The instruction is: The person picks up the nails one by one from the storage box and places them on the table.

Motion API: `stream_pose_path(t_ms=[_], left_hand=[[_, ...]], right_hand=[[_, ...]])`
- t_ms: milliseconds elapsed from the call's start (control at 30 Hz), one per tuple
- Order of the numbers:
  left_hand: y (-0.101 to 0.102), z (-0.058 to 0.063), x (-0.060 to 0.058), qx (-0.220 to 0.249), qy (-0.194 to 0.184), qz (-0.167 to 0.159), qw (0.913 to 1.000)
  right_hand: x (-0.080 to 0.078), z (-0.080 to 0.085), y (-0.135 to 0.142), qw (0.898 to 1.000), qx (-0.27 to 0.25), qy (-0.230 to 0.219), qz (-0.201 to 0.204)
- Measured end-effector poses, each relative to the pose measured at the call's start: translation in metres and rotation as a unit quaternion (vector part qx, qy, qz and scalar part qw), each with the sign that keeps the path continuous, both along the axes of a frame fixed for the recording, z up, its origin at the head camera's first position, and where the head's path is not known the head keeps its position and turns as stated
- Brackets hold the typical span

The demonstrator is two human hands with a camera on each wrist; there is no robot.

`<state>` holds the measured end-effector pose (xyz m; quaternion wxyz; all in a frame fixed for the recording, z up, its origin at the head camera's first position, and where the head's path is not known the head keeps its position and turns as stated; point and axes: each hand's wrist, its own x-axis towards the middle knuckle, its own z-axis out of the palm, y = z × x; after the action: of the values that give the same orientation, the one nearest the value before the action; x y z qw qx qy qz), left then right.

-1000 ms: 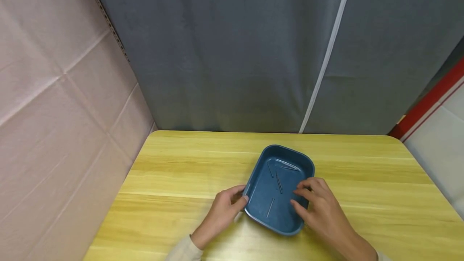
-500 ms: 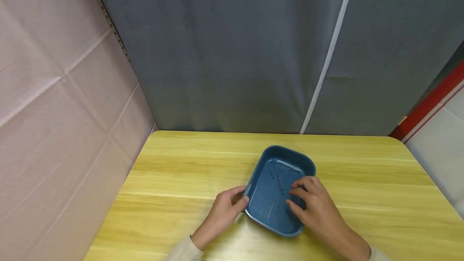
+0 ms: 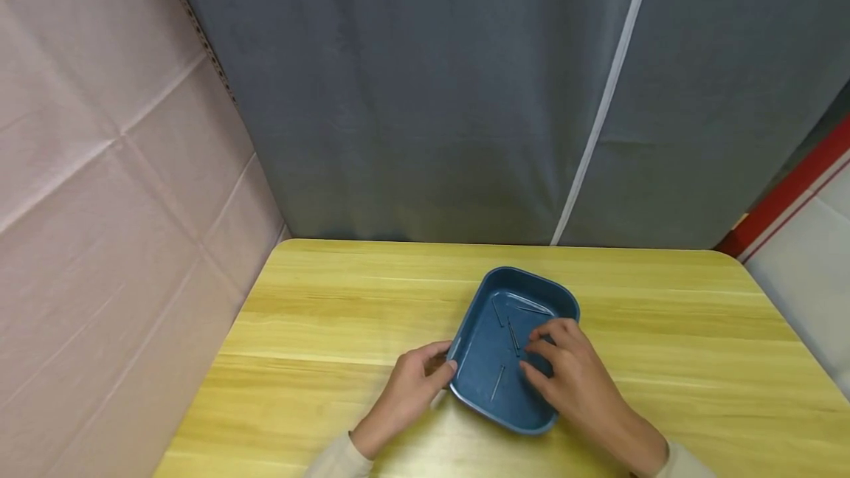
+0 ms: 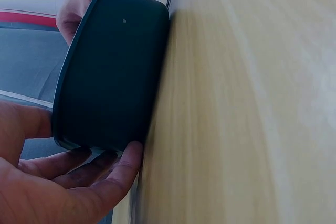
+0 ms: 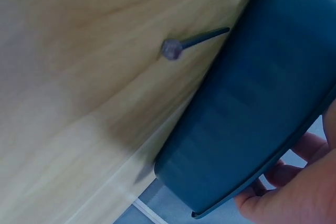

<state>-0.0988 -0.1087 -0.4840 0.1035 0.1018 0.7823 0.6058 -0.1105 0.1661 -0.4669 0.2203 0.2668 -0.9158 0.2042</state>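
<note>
A dark blue rectangular tray lies on the table with several thin metal nails in it; one nail is near its front end. My left hand grips the tray's left side, thumb at the rim and fingers against the outer wall, as the left wrist view also shows. Over the right side of the tray is my right hand, fingers bent and thumb apart from them, with nothing visible between them. In the right wrist view another nail lies on the table beside the tray's outer wall; my right hand hides it in the head view.
The light wooden table extends to both sides of the tray. A grey curtain hangs behind its back edge. Pale pink sheeting stands at the left, and a red strip runs along the right.
My right hand has shifted leftward and slightly back, farther in over the tray. My left hand keeps its hold on the rim. The nails in the tray appear unmoved.
</note>
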Motion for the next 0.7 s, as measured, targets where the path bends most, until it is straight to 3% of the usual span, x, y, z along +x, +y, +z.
stream_pose_path(t_ms=[700], left_hand=[[0.001,0.005,0.001,-0.007,-0.002,0.001,1.0000]], right_hand=[[-0.022,0.006,-0.012,0.994,0.080,-0.067,-0.033]])
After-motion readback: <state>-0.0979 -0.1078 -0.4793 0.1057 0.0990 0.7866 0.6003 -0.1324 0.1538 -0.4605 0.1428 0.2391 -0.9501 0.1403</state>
